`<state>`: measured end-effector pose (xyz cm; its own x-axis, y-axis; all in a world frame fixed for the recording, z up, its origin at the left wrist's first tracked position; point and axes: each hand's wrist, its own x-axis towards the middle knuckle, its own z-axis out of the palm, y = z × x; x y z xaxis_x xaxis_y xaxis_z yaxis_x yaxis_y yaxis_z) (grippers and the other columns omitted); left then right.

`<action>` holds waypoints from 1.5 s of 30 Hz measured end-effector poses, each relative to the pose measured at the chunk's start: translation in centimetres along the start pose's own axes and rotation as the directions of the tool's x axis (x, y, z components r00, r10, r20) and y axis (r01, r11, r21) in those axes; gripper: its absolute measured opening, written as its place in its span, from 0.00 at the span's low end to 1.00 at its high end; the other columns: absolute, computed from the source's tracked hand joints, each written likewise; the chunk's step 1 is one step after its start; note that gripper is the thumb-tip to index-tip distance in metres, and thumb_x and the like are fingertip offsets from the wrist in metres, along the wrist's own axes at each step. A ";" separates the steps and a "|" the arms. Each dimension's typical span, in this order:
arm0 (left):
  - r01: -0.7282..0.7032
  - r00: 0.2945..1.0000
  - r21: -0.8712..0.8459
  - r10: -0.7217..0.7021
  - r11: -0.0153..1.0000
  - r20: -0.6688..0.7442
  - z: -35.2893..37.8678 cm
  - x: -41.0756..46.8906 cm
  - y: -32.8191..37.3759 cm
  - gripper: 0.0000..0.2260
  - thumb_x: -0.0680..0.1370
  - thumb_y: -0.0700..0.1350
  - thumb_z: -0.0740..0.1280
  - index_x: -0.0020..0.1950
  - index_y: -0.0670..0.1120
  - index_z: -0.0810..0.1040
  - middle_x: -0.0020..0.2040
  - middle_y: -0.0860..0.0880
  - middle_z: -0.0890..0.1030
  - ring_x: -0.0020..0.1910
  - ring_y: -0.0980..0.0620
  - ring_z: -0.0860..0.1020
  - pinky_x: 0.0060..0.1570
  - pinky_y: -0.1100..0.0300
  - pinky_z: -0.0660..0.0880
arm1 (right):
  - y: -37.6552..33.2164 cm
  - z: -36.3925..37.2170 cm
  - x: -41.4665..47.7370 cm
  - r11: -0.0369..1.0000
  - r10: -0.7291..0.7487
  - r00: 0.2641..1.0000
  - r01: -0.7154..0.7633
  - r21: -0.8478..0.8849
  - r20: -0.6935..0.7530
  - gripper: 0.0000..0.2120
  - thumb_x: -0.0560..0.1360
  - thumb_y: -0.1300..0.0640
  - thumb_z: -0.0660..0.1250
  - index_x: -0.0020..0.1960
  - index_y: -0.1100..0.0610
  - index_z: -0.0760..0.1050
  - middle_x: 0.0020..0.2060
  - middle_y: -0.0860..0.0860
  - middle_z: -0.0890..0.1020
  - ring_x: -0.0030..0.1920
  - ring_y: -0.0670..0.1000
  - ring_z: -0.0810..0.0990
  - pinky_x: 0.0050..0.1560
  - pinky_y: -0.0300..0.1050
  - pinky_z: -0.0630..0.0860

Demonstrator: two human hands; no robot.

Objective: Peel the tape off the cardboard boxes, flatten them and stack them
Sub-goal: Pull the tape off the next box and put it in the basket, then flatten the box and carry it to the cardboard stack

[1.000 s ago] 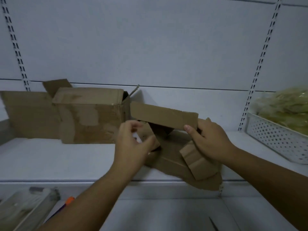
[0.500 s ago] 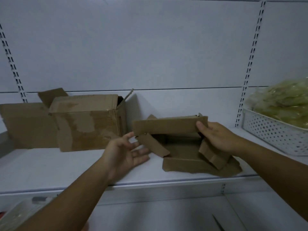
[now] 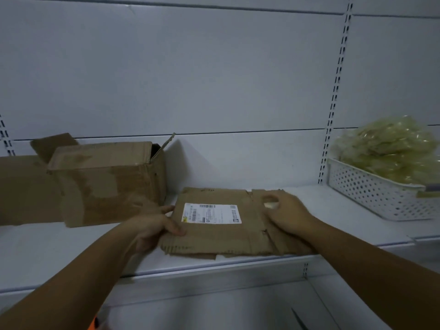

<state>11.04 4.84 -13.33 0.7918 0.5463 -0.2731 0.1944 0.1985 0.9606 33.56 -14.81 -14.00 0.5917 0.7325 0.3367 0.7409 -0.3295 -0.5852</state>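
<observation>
A flattened cardboard box (image 3: 221,236) lies on the white shelf (image 3: 59,253) with a white shipping label (image 3: 212,213) facing up. My left hand (image 3: 154,222) holds its left edge, thumb on top. My right hand (image 3: 288,215) presses down on the box's right flaps; its fingers are blurred. To the left stands an upright cardboard box (image 3: 107,182) with torn patches on its front and an open end flap. Behind that one, a flat sheet of cardboard (image 3: 21,189) leans against the back wall.
A white perforated basket (image 3: 381,198) at the right holds a heap of crumpled yellowish tape (image 3: 390,148). The shelf's front edge runs just below the flattened box. On the lower shelf, an orange object (image 3: 95,323) shows bottom left and a thin dark object (image 3: 300,321) bottom right.
The half-open box held in the air came down onto the shelf and now lies flat, label side up. My left hand went back to its left edge; my right hand moved on top.
</observation>
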 end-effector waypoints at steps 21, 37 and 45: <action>-0.203 0.961 -0.128 0.222 0.971 0.163 9.1 1.4 6.9 0.22 0.67 0.39 0.66 0.61 0.42 0.75 0.46 0.35 0.83 0.34 0.39 0.83 0.32 0.45 0.81 | 3.3 -14.3 -2.6 0.796 0.362 0.917 -0.210 0.568 -0.169 0.14 0.69 0.56 0.75 0.52 0.55 0.76 0.44 0.48 0.81 0.43 0.46 0.81 0.39 0.40 0.77; -0.268 0.832 -0.008 0.235 0.963 0.502 51.4 0.4 8.2 0.06 0.76 0.37 0.65 0.53 0.42 0.77 0.40 0.40 0.85 0.34 0.42 0.84 0.35 0.49 0.81 | 22.2 -41.8 -26.2 0.755 0.632 0.619 -0.357 0.550 -0.466 0.14 0.70 0.52 0.73 0.50 0.57 0.73 0.41 0.49 0.81 0.42 0.49 0.80 0.37 0.42 0.74; 0.045 0.737 -0.148 0.067 0.988 0.672 63.9 4.5 3.1 0.12 0.74 0.44 0.67 0.53 0.38 0.81 0.48 0.38 0.84 0.39 0.42 0.84 0.48 0.50 0.78 | 31.5 -46.2 -30.8 0.698 0.716 0.400 -0.427 0.575 -0.572 0.10 0.71 0.56 0.72 0.47 0.57 0.72 0.36 0.47 0.77 0.37 0.46 0.76 0.33 0.40 0.71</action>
<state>52.22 -44.02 -8.32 0.9860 -0.1313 -0.1029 0.1424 0.3413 0.9291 53.36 -75.29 -8.68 0.9489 -0.2840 0.1376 0.0816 -0.2002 -0.9763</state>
